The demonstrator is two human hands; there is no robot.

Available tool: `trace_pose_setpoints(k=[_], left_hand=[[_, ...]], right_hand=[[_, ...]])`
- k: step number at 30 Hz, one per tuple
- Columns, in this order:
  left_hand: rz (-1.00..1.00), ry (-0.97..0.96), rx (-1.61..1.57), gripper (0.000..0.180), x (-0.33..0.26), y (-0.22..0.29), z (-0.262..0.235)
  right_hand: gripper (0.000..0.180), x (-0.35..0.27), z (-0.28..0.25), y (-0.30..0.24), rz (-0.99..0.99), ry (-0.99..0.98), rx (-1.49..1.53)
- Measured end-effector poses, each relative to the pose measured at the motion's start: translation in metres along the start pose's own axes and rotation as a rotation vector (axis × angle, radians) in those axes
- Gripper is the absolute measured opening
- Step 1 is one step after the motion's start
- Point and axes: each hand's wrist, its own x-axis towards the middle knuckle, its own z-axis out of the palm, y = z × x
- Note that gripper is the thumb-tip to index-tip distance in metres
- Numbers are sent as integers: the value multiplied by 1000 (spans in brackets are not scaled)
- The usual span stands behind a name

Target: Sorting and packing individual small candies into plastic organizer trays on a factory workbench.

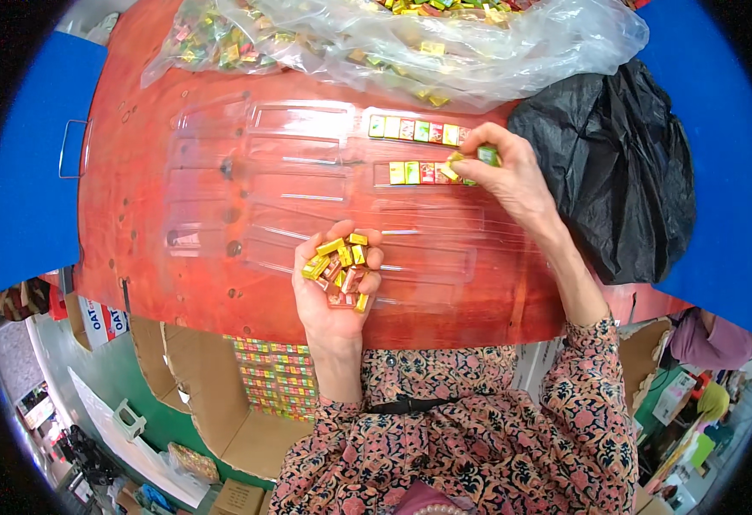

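My left hand point(331, 296) is cupped palm up over the near part of the red table, fingers curled round a heap of small wrapped candies point(342, 262), mostly yellow with some reddish ones. Farther right, my right hand point(503, 167) pinches a yellow candy point(452, 165) between thumb and finger, and a green candy point(488, 155) sits in the same hand. The pinch is at the right end of a row of candies point(412, 173) in a clear plastic tray. Behind it lies another row point(415, 130), its right end partly covered by my fingers.
Clear molded tray sheets point(297, 184) spread over the red table point(136, 184). A large clear bag of candies point(445, 51) lies at the far edge, a crumpled black bag point(608, 172) at right. Below the near edge, an open cardboard box point(213, 395) holds packed candy trays point(275, 378).
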Motion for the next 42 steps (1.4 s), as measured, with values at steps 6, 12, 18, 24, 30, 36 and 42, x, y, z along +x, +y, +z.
trace_pose_setpoints(k=[6,12,18,24,30,36,42], left_hand=[[-28,12,11,34,4,-5,5],[-60,-13,21,36,5,-12,11],[-68,-28,68,33,4,-17,13],[-64,-18,61,35,5,-22,20],[-50,-37,96,36,10,-15,25],[-53,-9,89,38,22,-3,29],[-31,29,64,40,35,4,32]], right_hand=[[12,-27,-17,4,160,-87,216],[9,-38,-27,-4,258,-87,313],[7,-47,-26,1,196,-110,402],[8,-53,-18,24,-91,154,-137],[19,-55,-9,14,-207,302,-541],[17,-47,-2,17,-261,130,-403],[18,-49,1,9,-198,59,-495]])
